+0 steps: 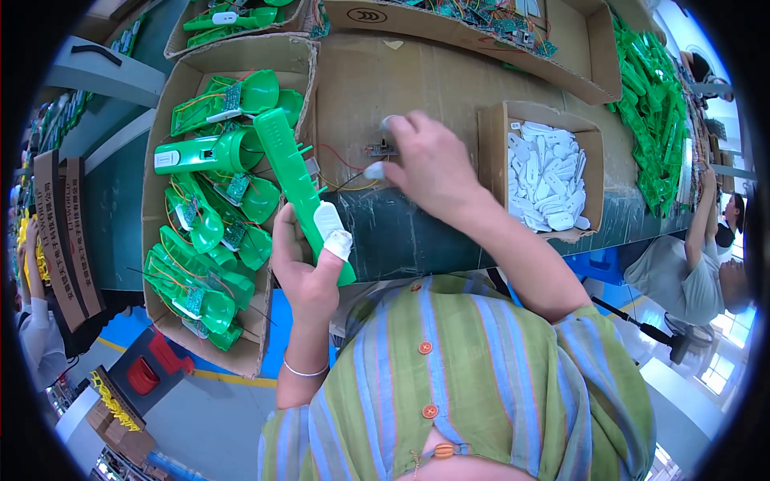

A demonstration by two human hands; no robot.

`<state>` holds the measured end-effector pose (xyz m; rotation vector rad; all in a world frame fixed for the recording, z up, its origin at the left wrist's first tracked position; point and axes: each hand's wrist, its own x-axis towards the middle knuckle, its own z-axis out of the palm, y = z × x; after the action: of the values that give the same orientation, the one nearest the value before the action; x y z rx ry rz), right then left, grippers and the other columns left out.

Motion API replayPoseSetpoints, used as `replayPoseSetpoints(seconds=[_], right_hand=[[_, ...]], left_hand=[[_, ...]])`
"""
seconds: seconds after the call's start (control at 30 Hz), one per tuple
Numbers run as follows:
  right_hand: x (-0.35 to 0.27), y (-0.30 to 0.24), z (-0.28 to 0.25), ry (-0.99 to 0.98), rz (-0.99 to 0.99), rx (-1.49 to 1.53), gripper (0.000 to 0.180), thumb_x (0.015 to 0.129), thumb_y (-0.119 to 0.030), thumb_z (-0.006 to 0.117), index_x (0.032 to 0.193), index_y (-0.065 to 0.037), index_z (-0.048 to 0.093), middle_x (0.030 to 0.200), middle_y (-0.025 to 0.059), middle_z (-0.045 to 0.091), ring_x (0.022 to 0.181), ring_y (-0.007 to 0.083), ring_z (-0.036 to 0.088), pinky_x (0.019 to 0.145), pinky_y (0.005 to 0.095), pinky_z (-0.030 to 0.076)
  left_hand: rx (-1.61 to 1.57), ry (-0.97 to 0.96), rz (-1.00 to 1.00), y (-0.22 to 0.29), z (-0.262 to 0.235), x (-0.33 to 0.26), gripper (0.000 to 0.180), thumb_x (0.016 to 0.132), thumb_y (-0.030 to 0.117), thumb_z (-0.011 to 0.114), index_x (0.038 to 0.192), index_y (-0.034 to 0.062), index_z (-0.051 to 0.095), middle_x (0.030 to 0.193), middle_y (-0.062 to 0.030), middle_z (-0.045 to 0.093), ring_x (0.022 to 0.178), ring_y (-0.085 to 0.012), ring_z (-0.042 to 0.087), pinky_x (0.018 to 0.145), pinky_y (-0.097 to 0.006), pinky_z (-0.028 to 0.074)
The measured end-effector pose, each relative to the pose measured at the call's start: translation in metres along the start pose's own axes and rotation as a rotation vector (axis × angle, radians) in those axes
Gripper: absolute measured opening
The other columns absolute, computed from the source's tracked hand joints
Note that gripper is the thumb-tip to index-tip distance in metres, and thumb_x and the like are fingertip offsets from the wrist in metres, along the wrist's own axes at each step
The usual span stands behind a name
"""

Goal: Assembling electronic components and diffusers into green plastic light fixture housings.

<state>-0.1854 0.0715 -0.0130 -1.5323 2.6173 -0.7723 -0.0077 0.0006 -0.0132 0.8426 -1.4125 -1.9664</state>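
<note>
My left hand [306, 276] is wrapped round the lower end of a long green plastic shell [290, 168], held tilted with small pegs along its right edge. A white slider piece [327, 218] sits on the shell, just above my thumb, whose tip has a white wrap. Over the cardboard, my right hand [433, 164] has its thumb and index finger, both white-tipped, spread on either side of a small circuit board [378, 150]. Neither fingertip visibly presses on the board. Thin red, yellow and black wires run from near the board toward the shell.
At left, a cardboard box [311, 60] holds green shells with wired boards. A smaller box [595, 148] of white plastic pieces stands at right. Behind lies a carton [449, 28] of circuit boards. Green parts [654, 112] are heaped far right, near another person [682, 272].
</note>
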Motion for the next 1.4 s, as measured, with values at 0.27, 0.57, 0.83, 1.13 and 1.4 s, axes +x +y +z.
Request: replayPoseSetpoints(seconds=[0.27,0.57,0.83,1.13,1.4], right_hand=[[-0.004,-0.008,-0.036,0.099,-0.272,0.291,0.023,0.065,0.004,0.062,0.088,0.000,0.057,0.078,0.0106,0.055,0.069,0.0273,0.057,0.062,0.0333,0.049],[-0.014,-0.017,-0.035,-0.092,-0.063,0.343,0.032,0.066,0.004,0.061,0.097,0.000,0.053,0.090,0.0121,0.053,0.077,0.0255,0.058,0.065,0.0328,0.048],[-0.039,-0.018,0.024,-0.232,-0.253,0.185,0.036,0.064,0.007,0.057,0.098,-0.001,0.053,0.104,0.0134,0.050,0.094,0.0322,0.052,0.078,0.0370,0.046],[-0.033,0.003,-0.062,0.040,0.089,0.693,0.023,0.070,0.013,0.051,0.087,0.002,0.062,0.079,0.0078,0.061,0.077,0.0176,0.061,0.063,0.0269,0.049],[-0.035,-0.009,-0.074,-0.151,0.108,0.868,0.035,0.068,0.016,0.052,0.100,0.004,0.054,0.098,0.0114,0.059,0.081,0.0135,0.061,0.068,0.0237,0.051]], left_hand=[[-0.029,0.001,0.206,0.030,0.006,0.003,0.057,0.068,0.008,0.060,0.119,-0.0063,0.040,0.102,-0.0165,0.057,0.088,-0.0192,0.056,0.080,-0.031,0.045],[-0.214,-0.008,0.324,0.034,0.003,0.007,0.051,0.074,0.007,0.051,0.120,-0.0077,0.038,0.101,-0.0222,0.056,0.096,-0.0291,0.057,0.086,-0.039,0.046],[0.169,-0.045,0.330,-0.003,-0.022,-0.003,0.063,0.069,0.003,0.060,0.125,-0.0092,0.035,0.118,-0.0191,0.049,0.109,-0.0236,0.049,0.088,-0.033,0.044],[0.231,-0.032,0.352,0.004,-0.032,0.002,0.064,0.068,0.001,0.058,0.127,-0.0066,0.035,0.129,-0.0252,0.040,0.111,-0.0237,0.048,0.085,-0.029,0.043],[-0.314,-0.299,0.157,0.035,0.015,0.008,0.046,0.081,0.016,0.049,0.120,-0.0067,0.041,0.112,-0.0276,0.050,0.107,-0.0385,0.049,0.090,-0.049,0.042]])
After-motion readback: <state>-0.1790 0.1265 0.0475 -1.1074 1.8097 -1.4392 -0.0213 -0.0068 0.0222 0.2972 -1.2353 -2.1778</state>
